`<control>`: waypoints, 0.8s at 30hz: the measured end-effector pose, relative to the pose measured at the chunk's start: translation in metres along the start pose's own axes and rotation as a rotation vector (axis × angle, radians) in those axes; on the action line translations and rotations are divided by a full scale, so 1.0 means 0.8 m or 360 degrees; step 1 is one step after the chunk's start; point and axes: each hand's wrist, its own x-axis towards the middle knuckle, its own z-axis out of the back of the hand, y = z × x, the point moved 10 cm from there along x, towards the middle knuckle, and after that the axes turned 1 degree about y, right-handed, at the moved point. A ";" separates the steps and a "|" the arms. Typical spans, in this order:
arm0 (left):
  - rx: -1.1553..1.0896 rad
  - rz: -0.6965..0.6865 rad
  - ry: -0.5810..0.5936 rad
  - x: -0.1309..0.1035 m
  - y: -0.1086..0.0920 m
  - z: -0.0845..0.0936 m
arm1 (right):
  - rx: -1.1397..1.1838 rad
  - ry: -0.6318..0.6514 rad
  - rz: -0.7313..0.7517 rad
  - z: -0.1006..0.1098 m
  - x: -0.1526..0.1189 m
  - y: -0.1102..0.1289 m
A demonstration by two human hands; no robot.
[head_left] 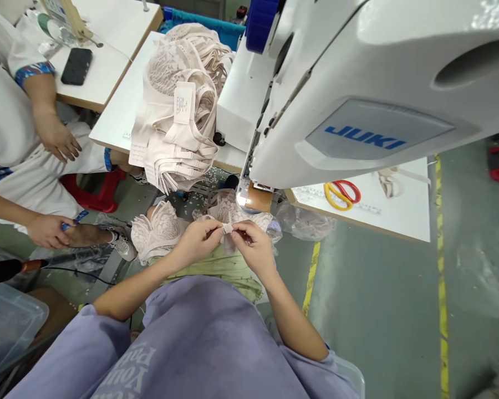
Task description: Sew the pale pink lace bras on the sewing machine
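Observation:
My left hand (199, 239) pinches one side of a small pale fabric piece (228, 228), and the fingers of my right hand (254, 246) are closed on its other side. The piece looks like part of a beige lace bra (228, 206) that hangs just beyond my fingers, below the needle end of a white sewing machine (382, 127). Another lace bra cup (160, 230) lies over my lap to the left. My fingertips cover part of the fabric.
A pile of beige bras (183, 111) rests on the white table left of the machine. Yellow and red scissors (339, 195) lie on the right board (407, 205). At the left sits another person (8, 111) near a black phone (77, 66); a red stool (93, 191) stands below.

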 end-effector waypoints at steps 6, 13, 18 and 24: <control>0.0176 -0.0064 0.0015 0.006 -0.001 -0.005 | 0.0416 0.0238 -0.0328 -0.011 0.001 -0.031; 0.0290 -0.0086 0.0045 0.010 -0.001 -0.007 | 0.0699 0.0307 -0.0560 -0.022 -0.003 -0.049; 0.0480 -0.0175 0.0033 0.009 -0.005 -0.007 | 0.0686 0.0431 -0.0640 -0.030 -0.001 -0.050; 0.0576 -0.0195 0.0076 0.011 -0.001 -0.012 | 0.0572 0.0524 -0.0601 -0.032 0.001 -0.048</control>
